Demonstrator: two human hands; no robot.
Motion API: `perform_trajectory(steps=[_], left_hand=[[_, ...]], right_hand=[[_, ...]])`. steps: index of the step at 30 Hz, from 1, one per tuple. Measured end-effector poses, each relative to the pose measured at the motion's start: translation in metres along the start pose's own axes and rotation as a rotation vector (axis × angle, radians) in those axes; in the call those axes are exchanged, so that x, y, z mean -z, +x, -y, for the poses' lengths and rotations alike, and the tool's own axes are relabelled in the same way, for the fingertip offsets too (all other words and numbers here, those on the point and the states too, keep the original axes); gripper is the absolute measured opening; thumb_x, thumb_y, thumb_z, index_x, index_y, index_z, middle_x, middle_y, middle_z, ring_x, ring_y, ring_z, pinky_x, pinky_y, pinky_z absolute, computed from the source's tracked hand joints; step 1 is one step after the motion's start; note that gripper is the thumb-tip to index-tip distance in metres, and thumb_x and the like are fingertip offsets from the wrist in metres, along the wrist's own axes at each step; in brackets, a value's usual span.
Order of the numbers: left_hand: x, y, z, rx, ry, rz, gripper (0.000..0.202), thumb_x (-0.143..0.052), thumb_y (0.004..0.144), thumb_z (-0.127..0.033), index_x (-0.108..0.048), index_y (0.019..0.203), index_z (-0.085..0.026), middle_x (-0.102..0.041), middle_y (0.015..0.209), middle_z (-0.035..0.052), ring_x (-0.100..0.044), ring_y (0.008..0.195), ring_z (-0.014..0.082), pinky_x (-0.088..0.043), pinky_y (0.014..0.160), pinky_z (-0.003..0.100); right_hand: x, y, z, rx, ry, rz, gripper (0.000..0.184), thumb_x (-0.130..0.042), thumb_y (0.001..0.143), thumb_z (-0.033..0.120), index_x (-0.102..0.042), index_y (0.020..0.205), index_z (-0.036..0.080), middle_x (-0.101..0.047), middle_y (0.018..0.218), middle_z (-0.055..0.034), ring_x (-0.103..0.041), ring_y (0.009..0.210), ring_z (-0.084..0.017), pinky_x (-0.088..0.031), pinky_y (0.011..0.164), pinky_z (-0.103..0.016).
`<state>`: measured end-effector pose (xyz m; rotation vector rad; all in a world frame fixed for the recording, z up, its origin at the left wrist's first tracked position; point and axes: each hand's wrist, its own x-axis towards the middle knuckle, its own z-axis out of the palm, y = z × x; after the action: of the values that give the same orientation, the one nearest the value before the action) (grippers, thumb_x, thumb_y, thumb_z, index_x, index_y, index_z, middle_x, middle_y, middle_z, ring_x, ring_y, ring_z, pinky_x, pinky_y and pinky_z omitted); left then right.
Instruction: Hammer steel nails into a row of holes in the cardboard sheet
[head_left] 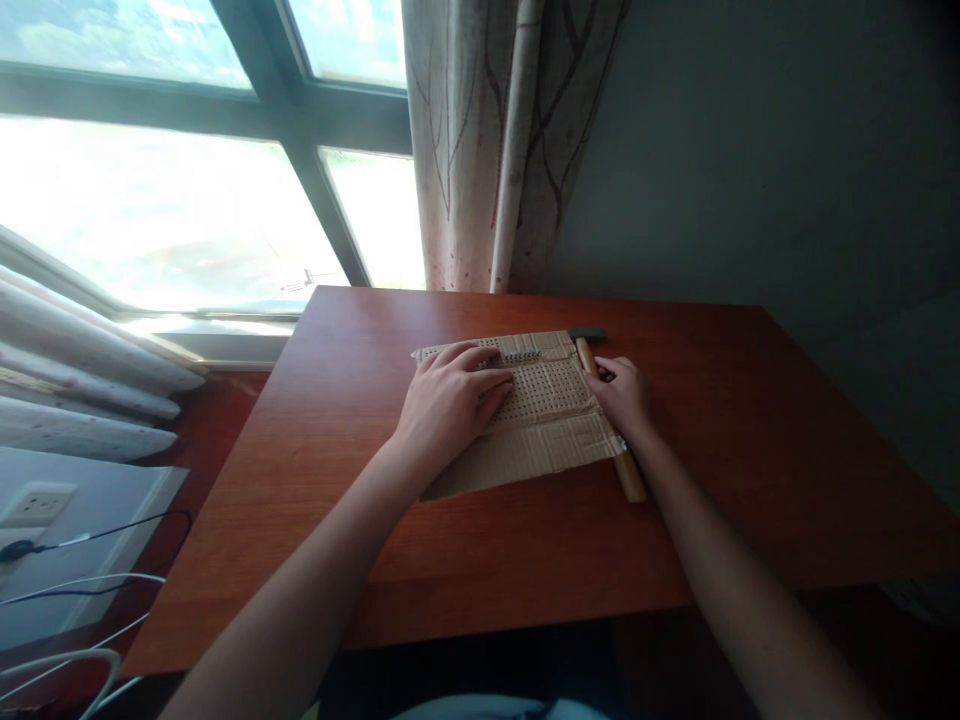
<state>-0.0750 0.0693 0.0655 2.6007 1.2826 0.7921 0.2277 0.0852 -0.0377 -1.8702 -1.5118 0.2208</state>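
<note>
A piece of corrugated cardboard [525, 455] lies on the table, its upper part dotted with rows of small dark holes. My left hand [454, 395] rests on its left side, palm down with fingers stretched across the holes. Just beyond those fingertips, a short row of small metallic pieces [521, 355] stands on the cardboard, too small to name surely. Along the right edge lies a hammer with a dark head [587, 334] and a wooden handle [630, 478]. My right hand [622, 393] has its fingers curled around the middle of the handle, beside the cardboard's edge.
The reddish-brown wooden table [750, 450] reaches to the wall at the right. Behind it are a patterned curtain [480, 150] and a window with a dark frame [285, 110]. At the lower left, cables [82, 580] hang near a wall socket [37, 505].
</note>
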Motion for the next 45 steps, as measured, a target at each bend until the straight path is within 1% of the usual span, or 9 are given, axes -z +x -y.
perform_trajectory(steps=[14,22,29,32,36,38,39,42,45], left_hand=[[0.000,0.000,0.000,-0.006,0.004,0.001,0.024,-0.056,0.099,-0.037,-0.078,0.108,-0.033,-0.069,0.129,0.0016,-0.059,0.123,0.0284,-0.046,0.102,0.049],[0.001,0.000,-0.001,-0.003,0.004,0.004,0.025,-0.055,0.099,-0.037,-0.078,0.109,-0.032,-0.069,0.129,0.0020,-0.059,0.123,0.0290,-0.046,0.102,0.050],[0.004,0.001,0.000,-0.046,-0.024,0.049,0.027,-0.054,0.099,-0.034,-0.074,0.115,-0.029,-0.067,0.133,0.0041,-0.058,0.126,0.0288,-0.046,0.105,0.050],[0.011,0.003,0.004,-0.037,-0.091,0.011,0.027,-0.058,0.096,-0.031,-0.072,0.119,-0.027,-0.066,0.134,0.0063,-0.059,0.124,0.0280,-0.047,0.106,0.049],[0.024,0.001,0.017,0.069,-0.165,-0.165,0.032,-0.061,0.093,-0.031,-0.069,0.123,-0.024,-0.066,0.132,0.0088,-0.060,0.123,0.0272,-0.048,0.107,0.048],[0.027,-0.004,0.027,0.174,-0.222,-0.254,0.039,-0.063,0.091,-0.032,-0.065,0.129,-0.023,-0.065,0.133,0.0097,-0.061,0.121,0.0265,-0.050,0.103,0.045],[0.028,-0.008,0.032,0.245,-0.264,-0.290,0.044,-0.065,0.090,-0.034,-0.062,0.132,-0.023,-0.064,0.134,0.0104,-0.063,0.117,0.0260,-0.053,0.098,0.043],[0.027,-0.022,0.045,0.497,-0.448,-0.355,0.058,-0.070,0.085,-0.041,-0.056,0.138,-0.021,-0.063,0.133,0.0129,-0.067,0.095,0.0204,-0.056,0.077,0.033],[0.024,-0.035,0.048,0.694,-0.734,-0.303,0.063,-0.070,0.084,-0.047,-0.055,0.137,-0.019,-0.065,0.128,0.0126,-0.063,0.072,0.0122,-0.050,0.060,0.025]], right_hand=[[-0.002,-0.001,0.001,0.023,-0.052,0.005,0.028,-0.061,0.079,0.041,-0.077,0.089,0.020,-0.063,0.082,-0.0062,-0.058,0.075,-0.022,-0.049,0.074,-0.036],[-0.002,-0.001,0.003,0.019,-0.077,0.016,0.031,-0.059,0.080,0.041,-0.076,0.095,0.020,-0.063,0.085,-0.0074,-0.058,0.075,-0.023,-0.048,0.074,-0.037],[0.001,-0.001,0.007,0.032,-0.073,0.063,0.030,-0.060,0.079,0.043,-0.074,0.091,0.019,-0.062,0.083,-0.0087,-0.056,0.076,-0.024,-0.047,0.077,-0.039],[0.006,-0.001,0.012,0.025,-0.026,0.056,0.036,-0.060,0.080,0.048,-0.074,0.095,0.018,-0.063,0.088,-0.0105,-0.057,0.078,-0.025,-0.048,0.081,-0.042],[0.018,-0.003,0.028,-0.005,0.080,-0.006,0.044,-0.056,0.084,0.052,-0.071,0.106,0.017,-0.065,0.100,-0.0136,-0.060,0.083,-0.024,-0.049,0.086,-0.042],[0.025,-0.005,0.038,-0.020,0.155,-0.003,0.046,-0.055,0.086,0.054,-0.071,0.108,0.017,-0.067,0.104,-0.0138,-0.061,0.083,-0.023,-0.050,0.086,-0.041],[0.028,-0.007,0.044,-0.028,0.198,0.016,0.046,-0.054,0.086,0.056,-0.071,0.107,0.018,-0.069,0.104,-0.0132,-0.062,0.082,-0.023,-0.051,0.084,-0.040],[0.036,-0.014,0.059,-0.075,0.345,0.129,0.049,-0.047,0.090,0.060,-0.070,0.106,0.020,-0.073,0.104,-0.0101,-0.064,0.070,-0.019,-0.054,0.071,-0.035],[0.041,-0.021,0.071,-0.242,0.638,0.349,0.047,-0.050,0.089,0.062,-0.070,0.106,0.022,-0.074,0.107,-0.0086,-0.066,0.068,-0.018,-0.054,0.062,-0.032]])
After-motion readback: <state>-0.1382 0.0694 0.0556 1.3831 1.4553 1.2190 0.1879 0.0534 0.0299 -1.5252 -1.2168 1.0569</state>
